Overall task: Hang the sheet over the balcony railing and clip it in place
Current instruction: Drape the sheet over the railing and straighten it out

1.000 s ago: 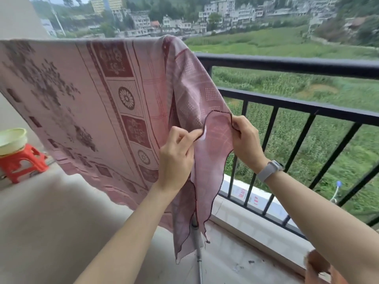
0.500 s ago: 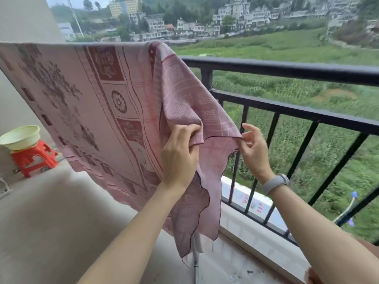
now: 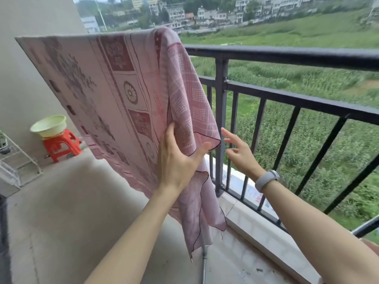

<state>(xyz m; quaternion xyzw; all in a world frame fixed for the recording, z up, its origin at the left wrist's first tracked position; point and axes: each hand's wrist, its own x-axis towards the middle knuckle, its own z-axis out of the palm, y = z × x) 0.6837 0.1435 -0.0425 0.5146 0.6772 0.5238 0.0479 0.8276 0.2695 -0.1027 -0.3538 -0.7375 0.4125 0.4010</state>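
Pressing the hung sheet, right hand free

Left hand (image 3: pixel 178 158): fingers flat and spread against the pink sheet (image 3: pixel 114 95), thumb under its dark-edged fold. Right hand (image 3: pixel 240 152): fingers spread wide, holding nothing, just right of the cloth's corner. Sheet draped over the black railing (image 3: pixel 287 56), hanging on the near side. Far left: basin (image 3: pixel 49 126) on red stool (image 3: pixel 61 144).

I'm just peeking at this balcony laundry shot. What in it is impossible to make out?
- Head view: the top rail behind the sheet is covered, so any clips there are hidden.
- Left hand: fingertips lie against the cloth; grip unclear.
- Right hand: open and apart from the sheet.
- Basin on the red stool: contents hidden by its rim.
- Distant buildings: too small.
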